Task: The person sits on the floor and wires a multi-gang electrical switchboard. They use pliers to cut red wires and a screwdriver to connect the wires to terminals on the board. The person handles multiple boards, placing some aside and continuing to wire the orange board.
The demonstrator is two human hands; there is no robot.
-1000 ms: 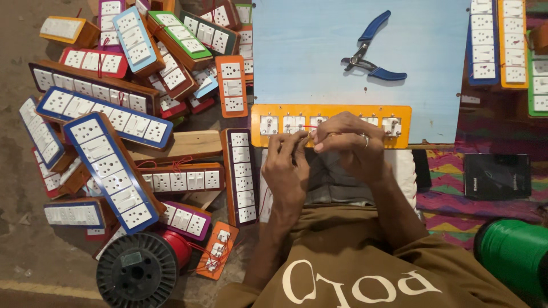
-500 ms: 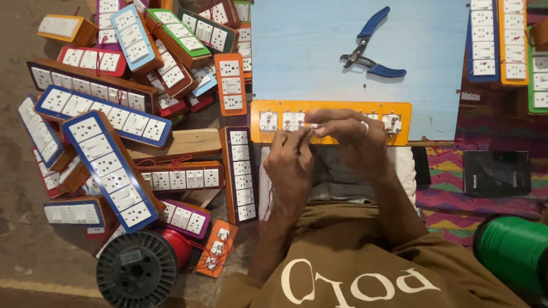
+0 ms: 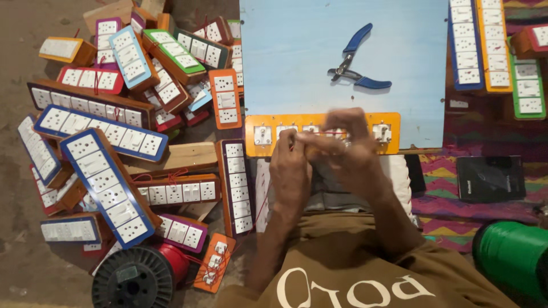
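An orange switchboard panel (image 3: 268, 122) with several white switches and sockets lies along the near edge of a light blue board (image 3: 297, 51). Both my hands work over its middle. My left hand (image 3: 290, 165) pinches a thin red wire (image 3: 264, 199) at the panel's front edge. My right hand (image 3: 348, 142) is blurred, fingers curled over the panel, fingertips meeting the left hand's; what it holds is hidden. Blue-handled pliers (image 3: 357, 65) lie open on the board beyond the panel, untouched.
A heap of wooden switchboard boxes with coloured faceplates (image 3: 108, 182) fills the floor at left. More panels (image 3: 485, 40) lie at the right. A black wire spool (image 3: 134, 279) and red spool sit at near left, a green spool (image 3: 511, 256) at near right, a black box (image 3: 491, 178) on a patterned mat.
Both hands have shifted slightly up over the orange panel, and the right hand's fingers keep moving. Pliers and boxes stay put.
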